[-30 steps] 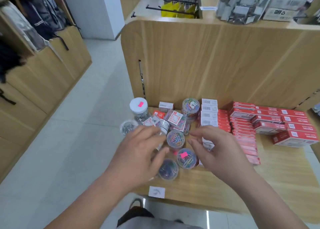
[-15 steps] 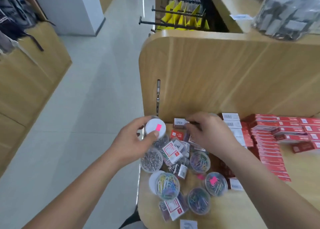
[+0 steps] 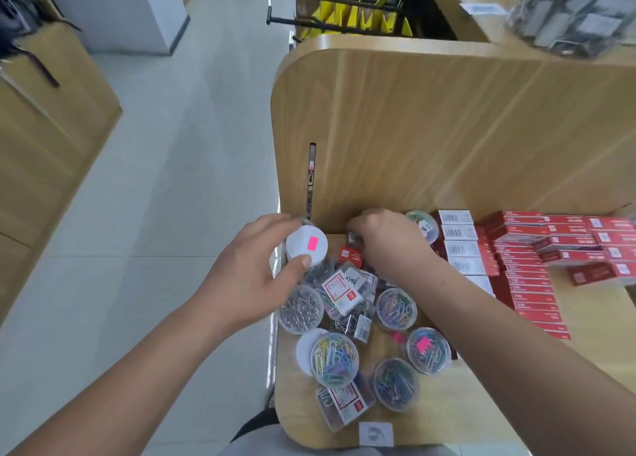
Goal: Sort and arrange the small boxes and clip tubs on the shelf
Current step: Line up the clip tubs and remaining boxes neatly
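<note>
My left hand point(image 3: 251, 273) grips a tall clear tub with a white lid and pink sticker point(image 3: 307, 246) at the shelf's back left corner. My right hand point(image 3: 385, 238) reaches to the back wall and pinches a small box there; the box is mostly hidden under my fingers. A small red box point(image 3: 350, 254) lies between the hands. Several round tubs of coloured clips point(image 3: 334, 359) point(image 3: 395, 307) point(image 3: 428, 350) and a tub of silver clips point(image 3: 300, 309) are scattered on the wooden shelf point(image 3: 481, 404). Clear flat boxes with red-and-white labels point(image 3: 342, 292) point(image 3: 344, 402) lie among them.
Rows of red staple boxes point(image 3: 523, 283) and white-labelled boxes point(image 3: 459, 238) fill the shelf's right side. A wooden back panel point(image 3: 447, 128) rises behind. The shelf's left edge drops to a tiled aisle point(image 3: 155, 180). A large jar of binder clips point(image 3: 571, 11) stands on top.
Both hands moved from the front clip tubs to the back of the shelf. My left hand took hold of the white-lidded tub; my right reached the box at the back wall.
</note>
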